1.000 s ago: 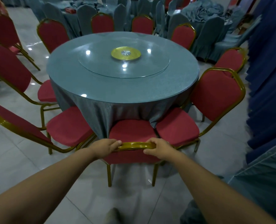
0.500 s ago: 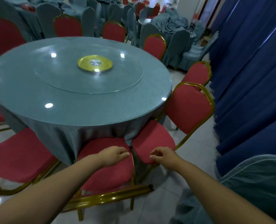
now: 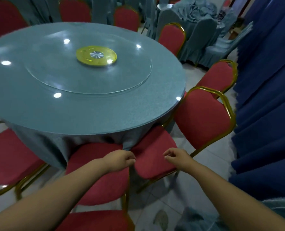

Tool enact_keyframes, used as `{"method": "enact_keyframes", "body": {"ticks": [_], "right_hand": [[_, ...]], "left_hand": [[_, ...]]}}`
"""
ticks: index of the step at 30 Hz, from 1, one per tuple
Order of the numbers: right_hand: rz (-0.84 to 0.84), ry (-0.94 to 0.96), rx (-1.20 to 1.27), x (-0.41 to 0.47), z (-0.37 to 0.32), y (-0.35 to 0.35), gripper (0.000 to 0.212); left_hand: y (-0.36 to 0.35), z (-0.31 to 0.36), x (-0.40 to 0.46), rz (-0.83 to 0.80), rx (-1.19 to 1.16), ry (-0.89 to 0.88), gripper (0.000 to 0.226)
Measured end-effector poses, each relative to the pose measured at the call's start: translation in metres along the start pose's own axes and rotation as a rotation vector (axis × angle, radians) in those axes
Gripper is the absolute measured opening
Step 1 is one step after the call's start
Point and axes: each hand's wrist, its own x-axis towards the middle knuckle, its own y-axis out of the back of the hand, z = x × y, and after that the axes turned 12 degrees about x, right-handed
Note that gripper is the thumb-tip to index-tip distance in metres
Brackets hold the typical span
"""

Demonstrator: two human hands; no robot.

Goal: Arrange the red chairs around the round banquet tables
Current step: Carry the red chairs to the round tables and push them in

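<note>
Nearest, under L forearm: red chair [image 3: 98,182] w/ gold frame, seat pushed part-way under tablecloth drape, backrest top at bottom edge of view. Blurred from motion.

L hand [image 3: 120,160] hovers above that seat's front-R corner; fingers loosely curled, thumb side up, holding nothing. No contact w/ chair that I can make out.

R hand [image 3: 177,157] level w/ it, apart from L hand; fingers loosely bent, tips pointing toward L hand, nothing held. Below it and between both hands: seat of second red chair [image 3: 203,119], angled, its front corner tucked under the cloth edge. Backrest stands up beyond R hand, gold tube rim, facing table.

Left of L arm: another red seat [image 3: 11,155], gold legs, partly under the drape.

Beyond both hands: round banquet table [image 3: 81,110], grey-blue cloth hanging to near floor, ceiling-light reflections on top. Glass lazy Susan [image 3: 58,72] centred on it, yellow hub [image 3: 96,55] in middle.

Right of R arm: dark blue curtain [image 3: 268,97] running full height of view. Between curtain and table, past the second chair: third red chair [image 3: 216,77], close behind it.

Far side of table: more red chair backs [image 3: 171,39] spaced round the rim. Behind those, grey-blue covered chairs [image 3: 200,35] and heaped cloth of same colour; detail too blurred.

Floor [image 3: 185,189]: pale glossy tile.
</note>
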Motion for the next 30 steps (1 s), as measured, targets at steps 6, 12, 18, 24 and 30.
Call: {"method": "enact_keyframes", "body": {"ticks": [6,12,18,24,30], "right_hand": [[-0.142,0.068,-0.018,0.075,0.043,0.066,0.009],[-0.228,0.073,-0.053,0.126,0.078,0.143,0.011],[-0.228,0.157,-0.041,0.180,0.073,0.204,0.015],[-0.204,0.201,-0.054,0.230,0.058,0.242,0.014],[-0.175,0.229,-0.170,0.265,0.048,0.300,0.015]], "left_hand": [[0.001,0.036,0.071,0.023,-0.061,0.179,0.030],[0.006,0.097,0.155,0.038,-0.142,0.251,0.032],[0.034,0.134,0.224,0.110,-0.209,0.239,0.030],[0.064,0.132,0.284,0.141,-0.209,0.242,0.029],[0.096,0.137,0.354,0.167,-0.280,0.248,0.026]]}}
